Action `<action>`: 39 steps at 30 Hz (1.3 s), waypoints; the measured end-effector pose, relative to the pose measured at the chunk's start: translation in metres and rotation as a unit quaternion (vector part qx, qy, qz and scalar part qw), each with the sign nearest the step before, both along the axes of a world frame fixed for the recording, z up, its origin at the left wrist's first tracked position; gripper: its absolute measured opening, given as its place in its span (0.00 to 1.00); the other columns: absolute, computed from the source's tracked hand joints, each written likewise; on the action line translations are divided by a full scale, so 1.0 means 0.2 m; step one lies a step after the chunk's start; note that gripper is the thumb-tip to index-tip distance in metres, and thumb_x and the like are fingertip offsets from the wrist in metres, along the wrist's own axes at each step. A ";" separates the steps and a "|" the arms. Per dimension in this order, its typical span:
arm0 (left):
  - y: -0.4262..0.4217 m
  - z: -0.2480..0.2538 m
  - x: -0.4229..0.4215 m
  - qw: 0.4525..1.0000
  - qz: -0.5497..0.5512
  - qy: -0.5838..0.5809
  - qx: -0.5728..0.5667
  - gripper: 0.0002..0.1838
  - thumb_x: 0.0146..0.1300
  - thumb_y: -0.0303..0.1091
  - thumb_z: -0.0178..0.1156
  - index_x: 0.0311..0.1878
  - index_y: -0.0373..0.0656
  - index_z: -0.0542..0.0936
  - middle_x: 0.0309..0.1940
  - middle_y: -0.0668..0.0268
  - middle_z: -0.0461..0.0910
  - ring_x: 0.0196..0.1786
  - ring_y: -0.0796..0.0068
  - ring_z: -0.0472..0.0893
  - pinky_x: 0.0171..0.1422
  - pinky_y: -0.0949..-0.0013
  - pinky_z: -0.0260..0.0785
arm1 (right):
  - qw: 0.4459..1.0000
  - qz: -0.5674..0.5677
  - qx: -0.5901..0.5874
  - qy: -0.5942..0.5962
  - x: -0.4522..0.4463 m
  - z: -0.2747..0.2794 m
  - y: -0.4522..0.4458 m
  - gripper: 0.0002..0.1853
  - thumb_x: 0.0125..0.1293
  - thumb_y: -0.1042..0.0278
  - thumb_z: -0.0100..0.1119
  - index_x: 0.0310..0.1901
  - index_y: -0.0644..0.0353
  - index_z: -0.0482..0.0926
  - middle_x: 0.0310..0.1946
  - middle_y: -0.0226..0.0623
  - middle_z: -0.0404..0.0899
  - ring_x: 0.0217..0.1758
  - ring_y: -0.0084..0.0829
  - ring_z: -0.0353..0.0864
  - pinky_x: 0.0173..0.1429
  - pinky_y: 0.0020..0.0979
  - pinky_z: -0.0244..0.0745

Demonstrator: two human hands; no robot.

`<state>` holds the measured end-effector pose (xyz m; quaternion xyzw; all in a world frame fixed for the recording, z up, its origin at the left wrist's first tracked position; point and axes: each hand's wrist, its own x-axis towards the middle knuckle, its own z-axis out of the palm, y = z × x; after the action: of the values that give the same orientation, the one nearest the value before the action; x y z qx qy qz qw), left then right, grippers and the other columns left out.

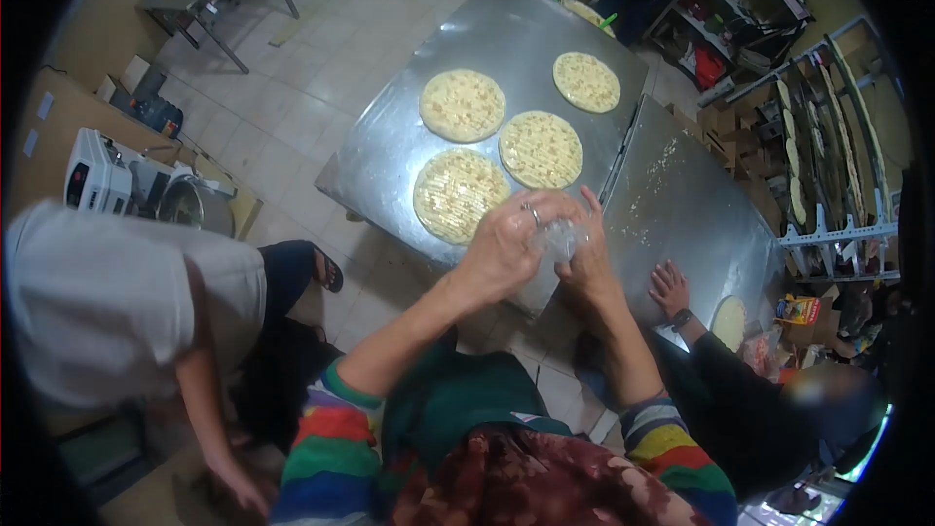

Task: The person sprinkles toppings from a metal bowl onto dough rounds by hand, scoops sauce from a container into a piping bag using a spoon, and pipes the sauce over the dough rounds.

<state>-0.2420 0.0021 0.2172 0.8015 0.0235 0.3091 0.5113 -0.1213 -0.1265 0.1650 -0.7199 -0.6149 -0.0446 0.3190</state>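
Note:
My left hand, with a ring on one finger, is closed on a crumpled clear plastic bag. Against the bag's other side my right hand is closed too, its index finger pointing up. Both hands are above the near edge of a metal table. Just beyond them lie flat dough rounds with pale, lumpy topping: one is partly behind my left hand, another is a little farther, and more lie toward the back. What the bag contains is hidden.
To the right, a co-worker's hand rests on a second metal table, near another dough round. A person in a light shirt bends at left. A rack of filled trays stands far right.

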 end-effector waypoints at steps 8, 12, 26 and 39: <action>0.37 -0.08 0.03 0.999 0.015 0.022 -0.047 0.20 0.46 0.15 0.47 0.45 0.34 0.79 0.41 0.55 0.81 0.47 0.61 0.82 0.56 0.67 0.71 | 0.999 0.011 -0.039 0.032 0.13 -0.26 0.34 0.24 0.57 0.81 0.51 0.58 0.64 0.70 0.53 0.48 0.75 0.59 0.45 0.73 0.70 0.49 0.55; 0.49 -0.20 0.06 0.995 0.050 0.042 -0.079 0.21 0.51 0.12 0.47 0.47 0.35 0.79 0.43 0.59 0.82 0.49 0.68 0.82 0.56 0.70 0.71 | 0.994 0.002 -0.083 0.077 0.20 -0.37 0.50 0.13 0.60 0.78 0.51 0.48 0.62 0.73 0.39 0.45 0.78 0.48 0.46 0.77 0.56 0.43 0.68; 0.78 -0.54 0.09 0.966 0.058 -0.075 -0.240 0.16 0.55 0.15 0.53 0.48 0.35 0.79 0.41 0.61 0.81 0.46 0.73 0.80 0.53 0.72 0.71 | 0.932 -0.037 -0.010 0.361 0.27 -0.65 0.95 0.20 0.73 0.60 0.50 0.30 0.66 0.82 0.16 0.32 0.78 0.21 0.20 0.77 0.27 0.25 0.72; 0.91 -0.64 0.05 0.896 0.233 0.126 -0.357 0.18 0.54 0.15 0.51 0.50 0.33 0.76 0.41 0.63 0.80 0.46 0.77 0.78 0.53 0.75 0.70 | 0.924 0.030 -0.033 0.380 0.25 -1.06 1.33 0.24 0.71 0.52 0.47 0.23 0.63 0.77 0.13 0.30 0.73 0.17 0.23 0.73 0.22 0.28 0.67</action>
<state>-0.2326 0.1838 0.0899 0.5686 0.3829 0.2863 0.6694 -0.0722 0.1390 -0.0476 -0.6742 -0.4697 0.2617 0.5062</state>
